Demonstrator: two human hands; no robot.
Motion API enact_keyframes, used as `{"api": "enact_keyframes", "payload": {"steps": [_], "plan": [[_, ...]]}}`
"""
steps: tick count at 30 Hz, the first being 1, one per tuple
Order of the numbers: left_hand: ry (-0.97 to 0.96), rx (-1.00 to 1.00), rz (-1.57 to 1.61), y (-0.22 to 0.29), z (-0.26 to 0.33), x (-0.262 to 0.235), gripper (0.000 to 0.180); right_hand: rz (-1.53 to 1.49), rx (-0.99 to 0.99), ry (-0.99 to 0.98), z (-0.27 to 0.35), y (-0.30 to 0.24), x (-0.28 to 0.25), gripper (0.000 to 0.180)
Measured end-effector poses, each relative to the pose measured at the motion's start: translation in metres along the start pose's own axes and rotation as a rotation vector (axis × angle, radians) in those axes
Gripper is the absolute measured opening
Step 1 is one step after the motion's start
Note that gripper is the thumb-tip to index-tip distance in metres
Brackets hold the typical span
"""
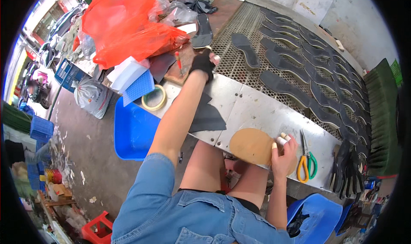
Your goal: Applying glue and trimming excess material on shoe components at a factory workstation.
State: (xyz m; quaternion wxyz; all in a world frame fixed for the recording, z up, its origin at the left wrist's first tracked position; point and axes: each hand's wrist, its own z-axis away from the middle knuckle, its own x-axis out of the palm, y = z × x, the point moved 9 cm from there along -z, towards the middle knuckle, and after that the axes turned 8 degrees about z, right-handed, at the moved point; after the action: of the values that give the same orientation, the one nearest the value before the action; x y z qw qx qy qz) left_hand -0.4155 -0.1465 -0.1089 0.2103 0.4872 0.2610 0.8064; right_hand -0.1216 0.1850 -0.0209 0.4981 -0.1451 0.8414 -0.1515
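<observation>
My left hand (204,63), in a black fingerless glove, reaches across the metal bench. Its fingers are curled by the heel end of a black shoe sole (202,29); their grip is partly hidden. My right hand (284,158), with pale covers on several fingertips, closes on the right edge of a tan rounded board (250,145) at the bench's front edge. Scissors (306,162) with orange and green handles lie right of that hand. Beneath my left forearm are black sheet pieces (208,117). A red-handled tool (178,63) stands beside my left wrist.
Rows of dark soles (287,87) cover the mesh rack (239,25) beyond the bench. Red plastic bags (124,21) and a tape roll (154,97) are at left. Blue bins (132,130) flank my legs. Black gloves (347,167) and a green brush (385,120) bound the right.
</observation>
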Motion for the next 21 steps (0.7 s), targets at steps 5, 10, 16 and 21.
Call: {"api": "enact_keyframes", "payload": {"steps": [5, 10, 16, 21], "plan": [[-0.002, 0.047, 0.316, 0.043, -0.109, -0.026, 0.036, -0.074, -0.037, -0.009, -0.013, -0.013, 0.005, 0.021], [0.128, 0.026, 0.259, 0.014, -0.111, 0.011, 0.041, -0.134, 0.027, -0.027, -0.006, 0.008, 0.006, 0.023], [0.244, 0.155, 0.337, 0.084, -0.153, -0.038, 0.022, -0.233, 0.004, -0.042, -0.013, -0.008, 0.01, 0.021], [0.003, 0.289, -0.263, 0.012, -0.018, 0.037, 0.013, -0.181, 0.07, -0.002, -0.002, 0.013, 0.003, 0.021]]}}
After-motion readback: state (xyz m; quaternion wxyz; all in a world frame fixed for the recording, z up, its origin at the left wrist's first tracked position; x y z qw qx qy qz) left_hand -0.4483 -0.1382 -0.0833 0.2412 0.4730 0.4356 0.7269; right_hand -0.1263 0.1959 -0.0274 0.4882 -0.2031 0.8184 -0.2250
